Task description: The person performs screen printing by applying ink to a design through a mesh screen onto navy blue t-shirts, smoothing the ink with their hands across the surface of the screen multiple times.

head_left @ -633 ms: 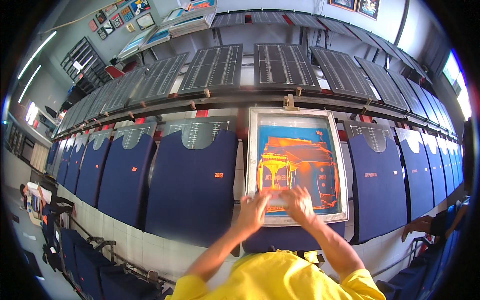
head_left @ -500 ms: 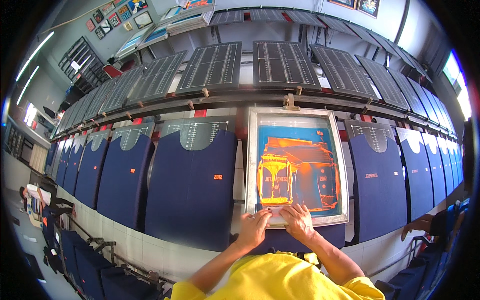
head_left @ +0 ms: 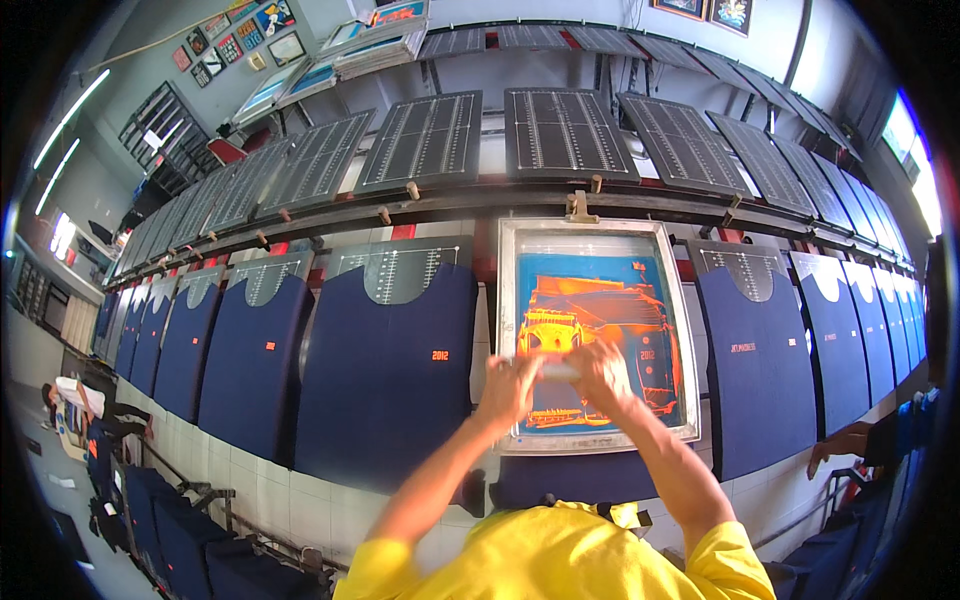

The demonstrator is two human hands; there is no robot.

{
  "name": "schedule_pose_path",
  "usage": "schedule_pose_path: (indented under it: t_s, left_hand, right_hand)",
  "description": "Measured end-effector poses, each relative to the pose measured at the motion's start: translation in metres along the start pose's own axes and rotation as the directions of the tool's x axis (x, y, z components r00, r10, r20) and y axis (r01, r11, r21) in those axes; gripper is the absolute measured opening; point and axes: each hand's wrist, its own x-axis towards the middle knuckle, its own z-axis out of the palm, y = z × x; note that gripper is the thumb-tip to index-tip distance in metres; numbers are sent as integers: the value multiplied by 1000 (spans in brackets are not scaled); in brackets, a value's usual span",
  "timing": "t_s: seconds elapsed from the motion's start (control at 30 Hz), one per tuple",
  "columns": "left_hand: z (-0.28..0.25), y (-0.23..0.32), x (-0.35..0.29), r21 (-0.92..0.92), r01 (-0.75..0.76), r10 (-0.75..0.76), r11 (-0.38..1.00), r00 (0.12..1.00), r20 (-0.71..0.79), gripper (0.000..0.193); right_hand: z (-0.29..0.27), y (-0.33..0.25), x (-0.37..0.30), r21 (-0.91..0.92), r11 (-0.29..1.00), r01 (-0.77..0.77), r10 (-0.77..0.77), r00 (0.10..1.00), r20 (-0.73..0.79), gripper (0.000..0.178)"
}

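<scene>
A squeegee [head_left: 558,371] with a pale handle lies across the left part of a screen-printing frame [head_left: 508,290]. My left hand [head_left: 510,390] is closed round the squeegee's left end, and my right hand [head_left: 602,380] grips its right end. On the blue mesh, wet orange ink [head_left: 578,294] spreads in streaks, thickest just beyond the squeegee. The blade is hidden behind my fingers and the handle. Beneath the frame lies a navy shirt [head_left: 580,478], its near end showing. A metal clamp [head_left: 580,207] sits at the frame's far edge.
Navy shirts on boards stand in a row, one at my left [head_left: 385,375] and one at my right [head_left: 745,385]. Beyond the rail [head_left: 450,205] stand bare dark boards [head_left: 420,138]. Another person [head_left: 85,398] is at far left; someone's hand [head_left: 838,445] shows at right.
Both hands have pushed the squeegee away from me, from the frame's near edge to its middle. The orange ink has gathered ahead of it. My view has shifted slightly.
</scene>
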Motion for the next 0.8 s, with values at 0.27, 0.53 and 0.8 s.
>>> schedule_pose_path:
  t_s: [0.27, 0.53, 0.8]
  left_hand:
    - [-5, 65, -94, -32, 37, -35, 999, 998, 50, 40]
    - [20, -19, 17, 34, -1, 0, 999, 1000, 22, 39]
    - [-17, -17, 63, -74, -13, 10, 997, 999, -41, 31]
  right_hand:
    - [-25, -64, -81, 28, 999, -20, 16, 990, 138, 33]
    - [20, 24, 13, 12, 999, -40, 39, 999, 17, 20]
    - [-20, 27, 59, -6, 1000, -28, 28, 999, 42, 22]
